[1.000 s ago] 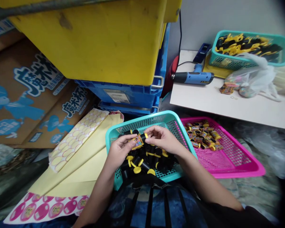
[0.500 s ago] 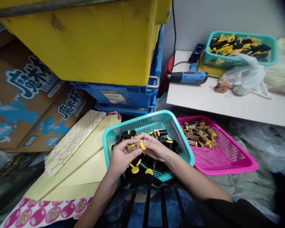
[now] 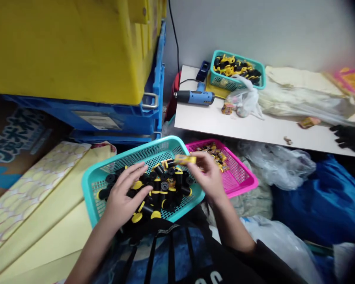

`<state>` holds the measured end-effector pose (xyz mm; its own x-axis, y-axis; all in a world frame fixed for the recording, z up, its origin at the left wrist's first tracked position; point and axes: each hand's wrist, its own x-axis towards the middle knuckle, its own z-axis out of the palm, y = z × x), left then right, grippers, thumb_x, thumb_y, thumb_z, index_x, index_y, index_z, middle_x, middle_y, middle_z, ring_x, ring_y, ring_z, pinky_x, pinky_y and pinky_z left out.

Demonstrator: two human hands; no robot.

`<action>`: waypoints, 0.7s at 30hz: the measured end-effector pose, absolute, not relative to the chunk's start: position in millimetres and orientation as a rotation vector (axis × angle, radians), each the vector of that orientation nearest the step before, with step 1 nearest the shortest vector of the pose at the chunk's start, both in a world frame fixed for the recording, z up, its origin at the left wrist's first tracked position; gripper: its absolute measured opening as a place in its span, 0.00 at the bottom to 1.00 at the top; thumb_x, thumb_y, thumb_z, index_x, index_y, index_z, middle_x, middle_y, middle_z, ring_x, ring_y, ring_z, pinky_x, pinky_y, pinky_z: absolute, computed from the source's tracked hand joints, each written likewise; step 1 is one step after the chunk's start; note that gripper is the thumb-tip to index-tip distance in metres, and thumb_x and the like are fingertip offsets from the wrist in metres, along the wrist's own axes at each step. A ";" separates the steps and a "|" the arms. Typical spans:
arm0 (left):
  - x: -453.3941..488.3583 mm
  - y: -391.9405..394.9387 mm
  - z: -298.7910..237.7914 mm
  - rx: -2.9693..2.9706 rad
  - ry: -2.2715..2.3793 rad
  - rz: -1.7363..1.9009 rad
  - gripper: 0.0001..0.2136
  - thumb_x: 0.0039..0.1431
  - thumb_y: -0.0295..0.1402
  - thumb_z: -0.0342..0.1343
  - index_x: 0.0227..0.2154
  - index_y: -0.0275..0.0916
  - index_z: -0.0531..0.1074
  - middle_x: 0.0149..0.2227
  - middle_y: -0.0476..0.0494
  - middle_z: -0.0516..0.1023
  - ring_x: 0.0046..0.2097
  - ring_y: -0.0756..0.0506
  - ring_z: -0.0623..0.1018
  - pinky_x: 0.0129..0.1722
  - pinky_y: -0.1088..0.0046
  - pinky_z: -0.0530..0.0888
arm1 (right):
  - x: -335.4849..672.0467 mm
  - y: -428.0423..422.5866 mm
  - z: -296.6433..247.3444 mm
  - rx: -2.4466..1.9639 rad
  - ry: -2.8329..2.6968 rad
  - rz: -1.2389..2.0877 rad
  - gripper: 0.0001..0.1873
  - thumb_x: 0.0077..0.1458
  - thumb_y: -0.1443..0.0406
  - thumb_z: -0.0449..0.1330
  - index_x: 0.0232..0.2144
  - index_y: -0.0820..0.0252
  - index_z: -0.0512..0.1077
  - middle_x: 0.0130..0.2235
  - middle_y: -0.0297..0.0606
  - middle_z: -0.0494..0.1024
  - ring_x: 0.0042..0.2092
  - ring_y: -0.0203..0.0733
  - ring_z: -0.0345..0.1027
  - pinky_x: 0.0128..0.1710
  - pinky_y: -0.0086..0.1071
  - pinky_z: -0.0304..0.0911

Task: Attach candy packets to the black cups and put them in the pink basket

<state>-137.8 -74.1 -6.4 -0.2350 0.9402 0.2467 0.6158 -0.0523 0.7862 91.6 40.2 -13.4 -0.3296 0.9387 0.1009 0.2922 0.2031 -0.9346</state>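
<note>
My right hand [image 3: 207, 175] pinches a small yellow-labelled tube [image 3: 185, 159] between its fingers, above the far rim of the teal plastic basket [image 3: 130, 153]. My left hand [image 3: 123, 194] lies spread over a loose heap of black tubes with yellow caps [image 3: 162, 188] in that basket, touching them and holding nothing. Behind my right hand, a pink plastic basket [image 3: 248, 183] holds several labelled tubes [image 3: 212, 152], which are partly hidden by my fingers.
A yellow bin [image 3: 62, 47] sits on blue crates [image 3: 106, 118] at the left. Sticker sheets [image 3: 32, 205] lie beside the basket. A white board [image 3: 254, 128] carries a blue heat gun [image 3: 194, 97], another teal basket [image 3: 236, 71] and a plastic bag [image 3: 244, 100]. A dark-gloved hand [image 3: 349, 138] rests at its right end.
The labelled tube has left my left hand and is now in my right hand, up near the basket rim. My left hand has dropped onto the heap. The view has swung right.
</note>
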 end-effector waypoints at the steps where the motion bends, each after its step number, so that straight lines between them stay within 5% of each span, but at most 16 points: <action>1: -142.6 -74.8 -9.4 1.643 1.864 1.169 0.17 0.57 0.36 0.58 0.51 0.47 0.72 0.54 0.44 0.73 0.54 0.42 0.73 0.53 0.64 0.71 | 111.9 48.1 -10.7 -1.317 -1.843 0.872 0.18 0.58 0.56 0.57 0.47 0.59 0.69 0.45 0.44 0.72 0.44 0.43 0.67 0.45 0.37 0.64; 5: -165.5 -79.5 -26.1 1.667 2.045 0.967 0.13 0.60 0.38 0.54 0.45 0.43 0.76 0.47 0.42 0.78 0.51 0.41 0.74 0.54 0.60 0.69 | 146.8 74.9 -16.4 -1.605 -2.161 0.420 0.25 0.55 0.55 0.58 0.50 0.66 0.70 0.47 0.52 0.73 0.48 0.56 0.65 0.51 0.50 0.59; 12: -167.5 -76.3 -39.1 1.640 2.173 0.640 0.15 0.57 0.40 0.56 0.45 0.42 0.76 0.46 0.40 0.78 0.50 0.37 0.72 0.52 0.56 0.68 | 23.4 64.7 -32.3 -1.074 -2.657 0.916 0.16 0.62 0.59 0.54 0.46 0.62 0.73 0.45 0.44 0.75 0.50 0.48 0.67 0.53 0.39 0.60; 16: -164.3 -77.1 -40.4 1.496 2.134 0.764 0.07 0.52 0.37 0.59 0.32 0.43 0.79 0.35 0.43 0.81 0.42 0.40 0.74 0.47 0.61 0.69 | -22.6 59.0 -37.9 -0.980 -2.787 1.024 0.17 0.64 0.58 0.51 0.45 0.60 0.74 0.42 0.44 0.76 0.46 0.48 0.68 0.47 0.40 0.63; 21: -167.8 -80.9 -41.2 1.144 2.164 0.995 0.11 0.55 0.38 0.54 0.31 0.39 0.78 0.30 0.43 0.80 0.33 0.44 0.76 0.38 0.67 0.73 | -24.6 60.4 -49.0 -0.584 -2.703 1.181 0.21 0.58 0.69 0.56 0.54 0.59 0.68 0.55 0.43 0.67 0.58 0.47 0.58 0.60 0.42 0.54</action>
<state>-167.8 -80.9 -41.2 -0.5256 0.8464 -0.0859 0.4858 0.3815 0.7864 -24.6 60.4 -49.0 -0.9158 0.4004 -0.0314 0.2951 0.6177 -0.7290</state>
